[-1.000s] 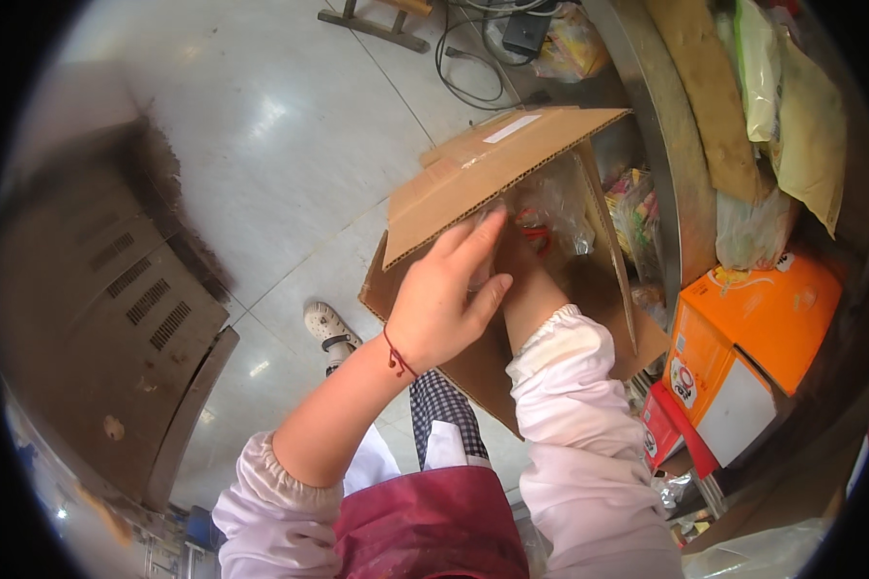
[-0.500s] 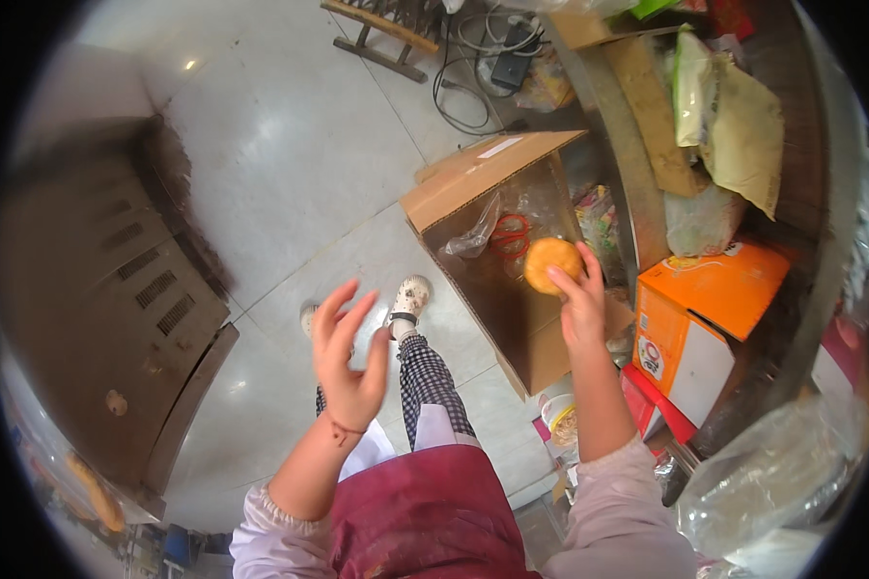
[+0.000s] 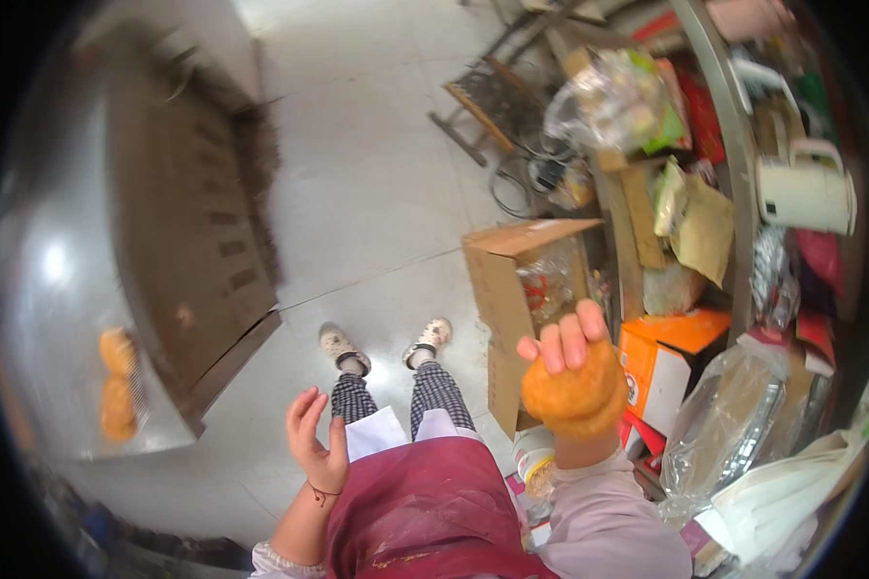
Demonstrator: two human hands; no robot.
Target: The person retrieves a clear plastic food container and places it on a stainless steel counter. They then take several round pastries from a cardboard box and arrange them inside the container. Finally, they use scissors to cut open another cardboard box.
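Fingers of my right hand [image 3: 572,340] are curled over a round golden-brown bun [image 3: 570,394], held up in front of the forearm; the thumb is hidden. Its lower edge looks doubled, and I cannot tell whether that is a second bun. My left hand [image 3: 317,447] hangs in the air beside the maroon apron [image 3: 410,497], holding nothing, with its fingers apart. Far to the left, more golden buns [image 3: 119,410] lie on a shiny metal counter [image 3: 63,261], out of reach of both hands.
An opened cardboard box [image 3: 497,309] stands on the floor at right, plastic wrap inside. Behind my right hand are an orange carton [image 3: 681,328], clear plastic bags [image 3: 724,415] and cluttered shelves holding a white jug [image 3: 806,188]. A wooden stool [image 3: 492,101] and cables lie farther off.
My right hand has raised the bun closer and turned its fingers over it. My left hand has lowered toward the apron. The view has swung left, bringing the counter with buns into sight.
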